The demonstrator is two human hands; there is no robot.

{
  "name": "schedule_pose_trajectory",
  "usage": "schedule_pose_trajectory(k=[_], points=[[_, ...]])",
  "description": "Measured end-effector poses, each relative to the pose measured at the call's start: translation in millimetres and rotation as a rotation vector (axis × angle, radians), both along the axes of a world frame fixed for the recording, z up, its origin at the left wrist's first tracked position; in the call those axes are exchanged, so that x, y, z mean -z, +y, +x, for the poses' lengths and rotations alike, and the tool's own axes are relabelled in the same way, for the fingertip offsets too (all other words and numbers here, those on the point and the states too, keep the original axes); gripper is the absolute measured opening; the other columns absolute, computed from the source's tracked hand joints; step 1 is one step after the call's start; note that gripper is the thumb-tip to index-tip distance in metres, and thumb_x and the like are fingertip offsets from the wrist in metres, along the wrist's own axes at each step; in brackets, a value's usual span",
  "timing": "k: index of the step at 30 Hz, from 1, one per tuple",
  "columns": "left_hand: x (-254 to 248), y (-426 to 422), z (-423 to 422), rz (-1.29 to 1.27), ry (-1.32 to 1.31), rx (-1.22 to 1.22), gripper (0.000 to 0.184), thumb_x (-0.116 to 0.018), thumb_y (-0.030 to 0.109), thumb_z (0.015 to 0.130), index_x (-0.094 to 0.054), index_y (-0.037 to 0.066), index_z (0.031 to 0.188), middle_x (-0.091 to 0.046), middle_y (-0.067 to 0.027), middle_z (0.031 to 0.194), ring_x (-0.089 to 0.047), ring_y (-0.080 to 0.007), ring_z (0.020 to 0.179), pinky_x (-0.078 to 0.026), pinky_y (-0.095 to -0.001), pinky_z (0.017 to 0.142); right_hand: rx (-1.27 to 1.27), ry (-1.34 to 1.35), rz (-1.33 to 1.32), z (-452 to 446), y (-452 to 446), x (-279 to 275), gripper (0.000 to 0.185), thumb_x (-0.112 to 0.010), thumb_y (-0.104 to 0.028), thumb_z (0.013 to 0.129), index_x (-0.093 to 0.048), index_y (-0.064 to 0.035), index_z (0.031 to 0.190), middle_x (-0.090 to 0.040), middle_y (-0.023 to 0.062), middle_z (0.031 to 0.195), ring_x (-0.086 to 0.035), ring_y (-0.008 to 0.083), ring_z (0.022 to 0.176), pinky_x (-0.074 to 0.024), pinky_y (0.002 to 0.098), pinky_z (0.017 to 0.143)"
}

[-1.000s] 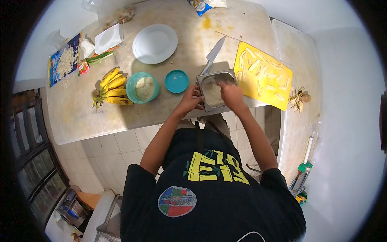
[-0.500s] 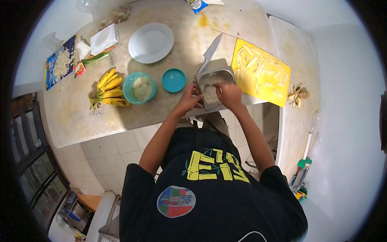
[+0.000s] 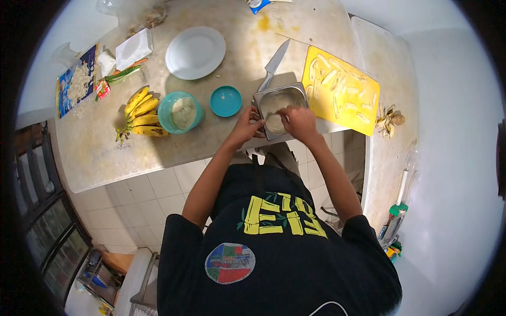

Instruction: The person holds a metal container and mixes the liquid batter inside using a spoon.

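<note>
A square metal container (image 3: 284, 95) with pale flour-like powder (image 3: 275, 124) in it stands at the table's front edge. My left hand (image 3: 249, 127) grips its left wall, fingers at the rim. Over its inside is my right hand (image 3: 298, 122), fingers pinched together at the powder; what they hold is too small to make out. A knife (image 3: 275, 62) lies behind the container. To the right, banana slices (image 3: 339, 84) are spread on a yellow cutting board (image 3: 345, 119). A turquoise lid (image 3: 226, 101) and a turquoise tub (image 3: 164, 112) with pale contents are to the left.
A bunch of bananas (image 3: 143, 114) lies left of the tub, and a white plate (image 3: 195, 52) behind it. Banana peels (image 3: 389, 122) are at the far right. Green vegetables (image 3: 123, 75), a white tray (image 3: 134, 49) and a blue sheet (image 3: 90, 63) are at the left.
My right fingers have drawn together and moved slightly left and back within the container. My left hand still steadies its side. The whole view has shifted a little.
</note>
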State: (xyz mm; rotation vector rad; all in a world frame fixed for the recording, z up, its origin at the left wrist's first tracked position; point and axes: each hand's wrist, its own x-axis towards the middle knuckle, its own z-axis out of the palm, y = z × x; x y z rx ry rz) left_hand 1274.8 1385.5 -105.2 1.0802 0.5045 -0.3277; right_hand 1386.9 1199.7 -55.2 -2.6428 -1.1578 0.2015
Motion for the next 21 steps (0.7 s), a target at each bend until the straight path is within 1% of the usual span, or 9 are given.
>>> schedule_pose_trajectory(k=[3,5,6,9,12,15,18,21], points=[[8,0,0,0.004,0.017,0.035,0.050,-0.066,0.008,0.095,-0.036,0.005,0.136,-0.054,-0.0144,0.116,-0.066,-0.0250,0.093,-0.065,-0.0365,0.071,0.055,-0.030,-0.040,17,-7,1,0.015,-0.063,-0.024,0.089,-0.077,-0.0190,0.091,-0.071,0.0122,0.075,-0.070,0.0323,0.069,-0.0540,0.0458,0.061],[7,0,1,0.025,0.017,0.026,0.050,-0.065,0.008,0.096,-0.036,0.005,0.136,-0.054,-0.0145,0.115,-0.066,-0.0248,0.092,-0.065,-0.0368,0.070,0.091,-0.050,-0.097,30,-26,-5,0.017,-0.062,-0.025,0.090,-0.077,-0.0187,0.090,-0.071,0.0133,0.074,-0.070,0.0333,0.069,-0.0537,0.0466,0.060],[7,-1,1,0.033,0.017,0.018,0.050,-0.065,0.008,0.096,-0.036,0.005,0.136,-0.054,-0.0145,0.115,-0.066,-0.0247,0.092,-0.065,-0.0369,0.070,0.117,-0.046,-0.241,30,-37,-4,0.017,-0.063,-0.026,0.089,-0.077,-0.0181,0.090,-0.071,0.0132,0.074,-0.070,0.0334,0.071,-0.0538,0.0478,0.061],[12,-3,-1,0.035,-0.024,-0.003,0.049,-0.064,0.007,0.096,-0.037,0.005,0.136,-0.053,-0.0143,0.116,-0.066,-0.0247,0.092,-0.065,-0.0367,0.069,0.092,0.109,-0.230,8,-43,-21,0.017,-0.064,-0.025,0.086,-0.078,-0.0185,0.092,-0.071,0.0134,0.075,-0.071,0.0338,0.072,-0.0547,0.0485,0.065],[11,-6,1,0.010,-0.022,0.003,0.048,-0.064,0.007,0.096,-0.037,0.003,0.136,-0.053,-0.0142,0.117,-0.066,-0.0256,0.095,-0.065,-0.0361,0.069,0.064,0.187,-0.128,-14,-14,-7,0.018,-0.065,-0.023,0.083,-0.078,-0.0200,0.095,-0.072,0.0136,0.078,-0.071,0.0338,0.073,-0.0558,0.0477,0.068],[6,-5,3,0.028,0.003,-0.008,0.047,-0.064,0.007,0.096,-0.038,0.002,0.135,-0.052,-0.0140,0.118,-0.066,-0.0256,0.097,-0.066,-0.0356,0.069,0.081,0.166,-0.177,-14,1,-8,0.019,-0.065,-0.022,0.083,-0.079,-0.0207,0.096,-0.073,0.0149,0.082,-0.071,0.0336,0.074,-0.0565,0.0471,0.071],[5,-4,2,-0.010,-0.011,-0.048,0.042,-0.064,0.004,0.095,-0.040,0.004,0.128,-0.054,-0.0119,0.111,-0.067,-0.0218,0.091,-0.066,-0.0333,0.065,0.090,0.191,-0.256,4,-20,-21,0.017,-0.068,-0.026,0.083,-0.079,-0.0225,0.095,-0.073,0.0117,0.080,-0.071,0.0319,0.076,-0.0561,0.0440,0.069],[5,-6,2,0.054,-0.028,-0.051,0.041,-0.064,0.004,0.095,-0.040,0.004,0.128,-0.054,-0.0118,0.112,-0.066,-0.0220,0.092,-0.066,-0.0337,0.066,0.070,0.049,-0.385,32,-38,-27,0.018,-0.066,-0.025,0.082,-0.079,-0.0224,0.093,-0.073,0.0145,0.081,-0.071,0.0346,0.077,-0.0564,0.0468,0.070]])
